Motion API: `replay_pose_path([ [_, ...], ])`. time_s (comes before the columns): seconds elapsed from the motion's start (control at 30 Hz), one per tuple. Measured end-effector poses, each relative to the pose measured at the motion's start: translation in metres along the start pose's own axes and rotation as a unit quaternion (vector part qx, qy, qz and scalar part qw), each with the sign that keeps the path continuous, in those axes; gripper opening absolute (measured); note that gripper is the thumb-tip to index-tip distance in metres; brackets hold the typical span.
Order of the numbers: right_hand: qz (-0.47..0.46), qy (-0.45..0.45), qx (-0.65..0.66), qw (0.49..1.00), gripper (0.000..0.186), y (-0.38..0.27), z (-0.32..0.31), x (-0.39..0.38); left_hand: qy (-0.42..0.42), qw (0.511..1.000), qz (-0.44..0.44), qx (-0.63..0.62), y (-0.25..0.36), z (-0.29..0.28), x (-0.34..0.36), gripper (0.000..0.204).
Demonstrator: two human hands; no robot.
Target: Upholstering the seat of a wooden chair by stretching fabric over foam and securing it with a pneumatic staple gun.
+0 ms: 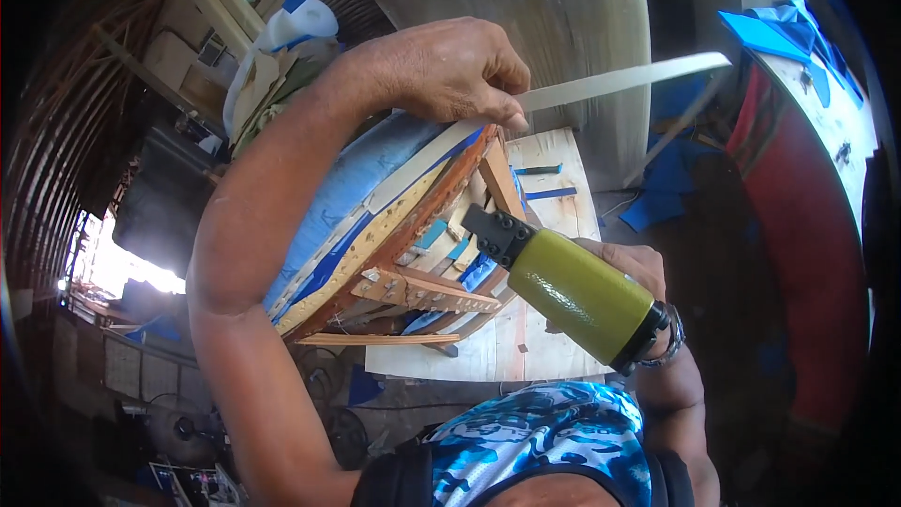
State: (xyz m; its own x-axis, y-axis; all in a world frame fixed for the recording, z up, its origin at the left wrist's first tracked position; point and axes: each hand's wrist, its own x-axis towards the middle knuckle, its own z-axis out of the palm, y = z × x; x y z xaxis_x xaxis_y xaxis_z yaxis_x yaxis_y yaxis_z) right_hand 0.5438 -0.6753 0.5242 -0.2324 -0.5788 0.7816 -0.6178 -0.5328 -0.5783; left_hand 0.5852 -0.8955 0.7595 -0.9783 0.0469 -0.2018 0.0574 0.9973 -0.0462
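Note:
My left hand (pixel 460 66) pinches a long, narrow white strip (pixel 629 81) at the upper corner of an upturned wooden chair frame (pixel 432 291). The strip's free end sticks out to the right; the rest runs down along the edge of the blue fabric (pixel 361 169) covering the seat. Yellow foam (pixel 375 249) shows between the fabric and the wood. In my right hand (pixel 640 268) is an olive-green staple gun (pixel 582 296), its black nose pointing up and left toward the frame, apart from the strip. The gun's body hides most of those fingers.
The frame rests on a pale wooden board (pixel 554 155) with scraps and a thin green-handled tool (pixel 539 169) on it. A tall plastic-wrapped piece (pixel 563 28) stands behind. To the right is a red upholstered piece (pixel 798 244); blue scraps (pixel 662 197) lie on the floor.

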Motion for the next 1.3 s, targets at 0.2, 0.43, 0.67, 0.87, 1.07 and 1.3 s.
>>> replay_pose_path([
  [0.2, -0.012, -0.008, 0.036, 0.999, 0.061, 0.019, 0.010, 0.033, -0.027, 0.998, -0.042, -0.040, -0.019, 0.005, 0.001, 0.036],
  [0.43, -0.024, -0.033, 0.052, 0.998, 0.068, 0.036, 0.022, 0.048, -0.026, 0.997, -0.063, -0.021, -0.017, 0.002, -0.001, 0.032],
  [0.67, -0.037, -0.015, 0.069, 0.997, 0.066, 0.042, 0.024, 0.052, -0.038, 0.996, -0.085, -0.009, -0.014, 0.000, -0.001, 0.032],
  [0.87, -0.023, -0.038, 0.051, 0.998, 0.067, 0.042, 0.021, 0.055, -0.028, 0.998, -0.062, -0.006, -0.016, 0.001, 0.000, 0.033],
  [1.07, -0.023, -0.049, 0.053, 0.997, 0.068, 0.039, 0.021, 0.058, -0.032, 0.997, -0.071, -0.004, -0.015, 0.001, -0.001, 0.030],
  [1.3, 0.026, -0.036, 0.062, 0.997, 0.062, 0.025, 0.025, 0.057, -0.012, 0.999, -0.038, 0.011, -0.020, 0.006, 0.000, 0.028],
])
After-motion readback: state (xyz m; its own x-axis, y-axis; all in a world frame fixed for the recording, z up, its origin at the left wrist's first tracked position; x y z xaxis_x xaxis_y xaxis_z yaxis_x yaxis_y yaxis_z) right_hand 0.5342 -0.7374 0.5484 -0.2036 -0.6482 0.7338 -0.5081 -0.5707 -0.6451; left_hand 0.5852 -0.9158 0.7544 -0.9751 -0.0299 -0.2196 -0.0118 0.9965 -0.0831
